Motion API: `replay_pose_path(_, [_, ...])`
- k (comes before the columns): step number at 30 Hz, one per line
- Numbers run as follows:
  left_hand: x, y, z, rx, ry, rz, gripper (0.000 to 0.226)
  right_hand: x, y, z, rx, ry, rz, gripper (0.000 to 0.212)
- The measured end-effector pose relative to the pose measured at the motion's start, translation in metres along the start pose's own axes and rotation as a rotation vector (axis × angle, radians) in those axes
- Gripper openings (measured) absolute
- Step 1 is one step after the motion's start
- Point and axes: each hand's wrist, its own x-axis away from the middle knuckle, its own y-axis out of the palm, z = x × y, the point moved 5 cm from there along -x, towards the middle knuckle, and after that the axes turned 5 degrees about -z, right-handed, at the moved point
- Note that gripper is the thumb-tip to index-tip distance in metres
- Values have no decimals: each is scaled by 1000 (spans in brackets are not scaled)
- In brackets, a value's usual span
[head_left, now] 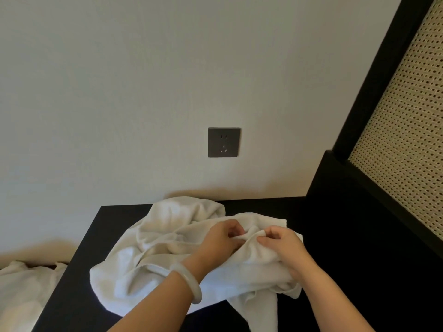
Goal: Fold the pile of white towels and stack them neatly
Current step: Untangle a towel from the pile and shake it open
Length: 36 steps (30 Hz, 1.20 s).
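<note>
A rumpled pile of white towels (153, 245) lies on a black table (81, 295) against the wall. My left hand (221, 238), with a pale bangle on its wrist, grips a fold of towel near the top of the pile. Close to its right, my right hand (281, 245) pinches the same raised fold between thumb and fingers. One part of the towel hangs over the table's front edge below my right wrist.
A dark wall socket (223, 142) sits on the cream wall above the table. A black frame with woven cane panel (407, 130) rises at the right. More white cloth (21, 291) lies lower at the left, beside the table.
</note>
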Motion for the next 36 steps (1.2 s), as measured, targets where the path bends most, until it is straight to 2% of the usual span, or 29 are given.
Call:
replay_pose_path(3, [3,-3,4,60,32,4,5,2,-3,-10,-14,-50,-6,4])
replay_pose_path(6, [6,-8,8,45,71,24,14,8,-3,-25,-27,-115,-28,5])
replay_pose_path(10, [20,-22,25,-82,276,75,18,18,-14,-47,-38,-212,-17,6])
replay_pose_path(13, [36,-33,30,-234,363,-2,15,20,-27,-63,-107,-281,7,8])
replay_pose_path(15, [48,-44,27,-316,363,-19,14,21,-40,-75,-185,-342,50,7])
replay_pose_path(18, [67,-67,19,-411,334,28,38,21,-63,-98,-245,-421,137,7])
replay_pose_path(22, [92,-89,16,-473,265,47,48,19,-89,-131,-266,-489,205,11])
replay_pose_path(26, [106,-80,16,-766,270,146,65,20,-101,-171,-339,-597,233,25])
replay_pose_path(28, [107,-64,10,-875,265,209,62,21,-99,-190,-363,-634,203,30])
replay_pose_path(30, [105,-51,6,-918,276,316,52,22,-96,-206,-379,-647,193,26])
replay_pose_path(33, [104,-44,9,-834,326,465,36,24,-98,-221,-391,-663,232,25])
replay_pose_path(36, [109,-56,7,-642,340,566,23,24,-102,-228,-389,-680,252,26])
